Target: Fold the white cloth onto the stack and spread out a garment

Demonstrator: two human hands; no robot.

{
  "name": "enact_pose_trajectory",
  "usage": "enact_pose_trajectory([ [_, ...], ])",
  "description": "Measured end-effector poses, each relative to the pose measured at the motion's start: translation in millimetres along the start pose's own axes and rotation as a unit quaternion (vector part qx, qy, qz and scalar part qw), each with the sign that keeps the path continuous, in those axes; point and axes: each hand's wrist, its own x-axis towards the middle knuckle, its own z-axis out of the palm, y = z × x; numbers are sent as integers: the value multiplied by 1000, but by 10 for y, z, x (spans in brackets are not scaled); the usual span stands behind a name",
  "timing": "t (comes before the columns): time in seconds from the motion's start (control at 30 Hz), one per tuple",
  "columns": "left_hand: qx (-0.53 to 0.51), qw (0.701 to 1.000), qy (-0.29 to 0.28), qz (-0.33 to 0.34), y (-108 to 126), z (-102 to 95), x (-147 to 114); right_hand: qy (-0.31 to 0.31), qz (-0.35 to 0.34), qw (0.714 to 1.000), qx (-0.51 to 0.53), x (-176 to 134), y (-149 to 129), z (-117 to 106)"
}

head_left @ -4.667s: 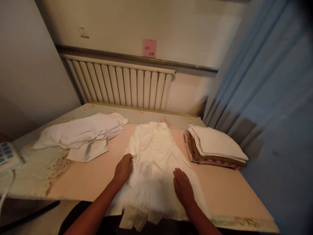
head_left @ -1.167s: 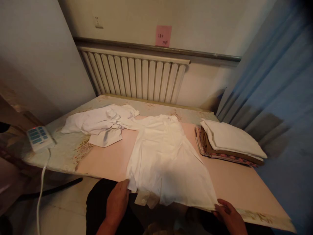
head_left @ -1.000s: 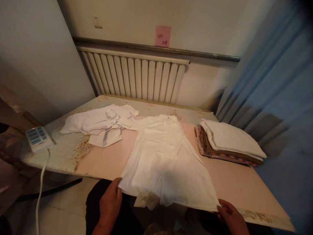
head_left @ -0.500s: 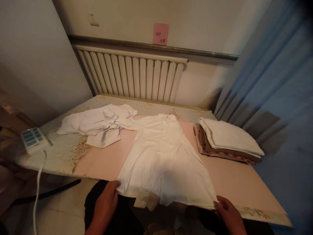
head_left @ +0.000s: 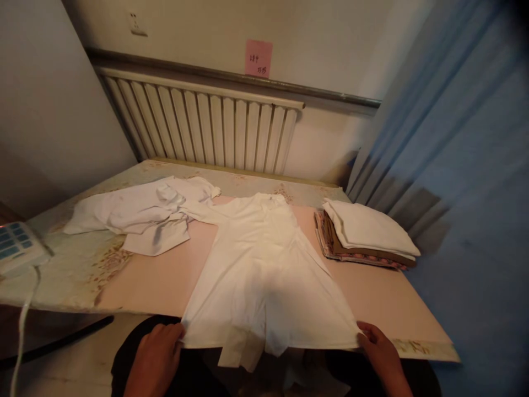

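Observation:
A white shirt (head_left: 260, 259) lies spread on the pink sheet that covers part of the table, its collar toward the wall and its hem at the front edge. My left hand (head_left: 159, 350) is closed on the hem's left corner. At the opposite corner, my right hand (head_left: 378, 350) pinches the hem between thumb and fingers. Two loose flaps of white cloth hang past the table edge between my hands. One sleeve stretches left toward a crumpled white garment (head_left: 136, 209).
On the right stands a folded stack of cloths (head_left: 367, 234), white on top, beside a blue curtain (head_left: 454, 193). A white power strip (head_left: 20, 245) with a cord sits at the left edge. Behind the table (head_left: 111, 187) is a radiator (head_left: 198, 121).
My left hand has moved left and down with its corner, so the hem is pulled wider and straighter. The view has shifted a little to the right.

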Motion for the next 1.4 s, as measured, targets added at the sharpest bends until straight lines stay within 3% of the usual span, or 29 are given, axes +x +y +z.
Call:
enact_pose_trajectory([
  [0.1, 10, 998, -58, 25, 34, -53, -23, 1, -30, 998, -49, 7, 76, -42],
  [0.2, 16, 995, -95, 30, 13, -75, -2, 44, -131, 983, -121, 35, 77, -51],
  [0.33, -17, 998, -42, 36, -15, -92, 209, 94, -252, 950, -159, 153, -185, 175],
  [0.43, -60, 997, 34, 48, 73, -63, 533, 75, -295, 941, -151, 259, -488, 503],
  [0.57, -91, 986, 113, 81, 303, 101, 1088, 0, -362, 917, -169, 373, -761, 849],
  [0.73, -50, 985, 120, 111, 497, 312, 1785, 25, -305, 935, -176, 659, -1174, 905],
  [0.87, -16, 985, 122, 121, 500, 370, 2162, 2, -326, 934, -146, 1020, -2016, 1027],
  [0.97, -10, 983, 141, 118, 475, 396, 2286, -53, -345, 930, -115, 1312, -2805, 1380],
  [1.17, -9, 984, 141, 110, 473, 510, 2342, -111, -385, 907, -126, 1978, -4143, 2499],
  [1.27, -8, 986, 130, 103, 471, 566, 2366, -118, -394, 899, -148, 2265, -4570, 3003],
  [1.4, -6, 987, 113, 113, 465, 593, 2401, -145, -401, 885, -184, 2459, -4839, 3463],
])
